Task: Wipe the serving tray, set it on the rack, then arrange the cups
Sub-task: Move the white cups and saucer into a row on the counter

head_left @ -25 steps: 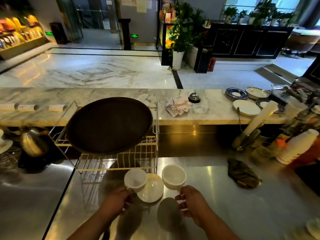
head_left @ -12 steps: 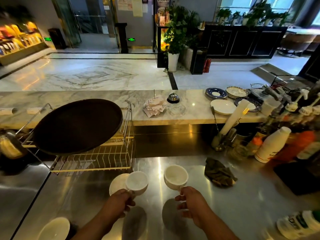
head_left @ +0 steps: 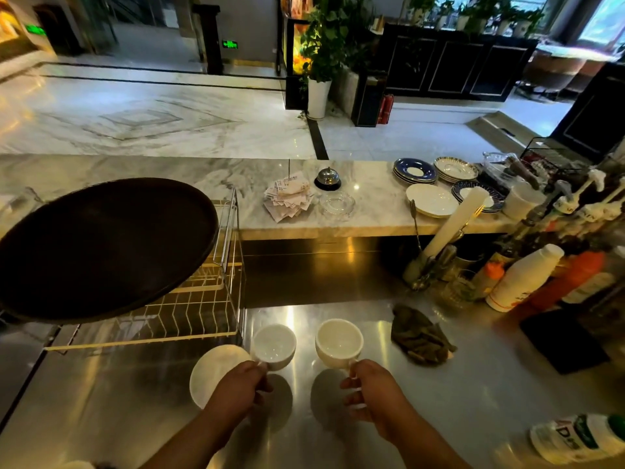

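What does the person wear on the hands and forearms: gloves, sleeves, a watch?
Nothing visible. The left hand and the right hand have no gloves. The left forearm and the right forearm are bare down to the picture's lower edge: no sleeve, watch or bracelet shows.

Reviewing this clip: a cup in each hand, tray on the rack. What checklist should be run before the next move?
1. Is the tray set on the rack? Ok, it rests there tilted.
2. Does the left hand grip the left cup? Ok, by the handle.
3. Does the right hand grip the right cup? Ok, by the handle.
4. Are both cups empty? Ok.
5. Is the saucer bare for a cup? Ok.
6. Is the cloth out of the way? Ok, it lies apart to the right.
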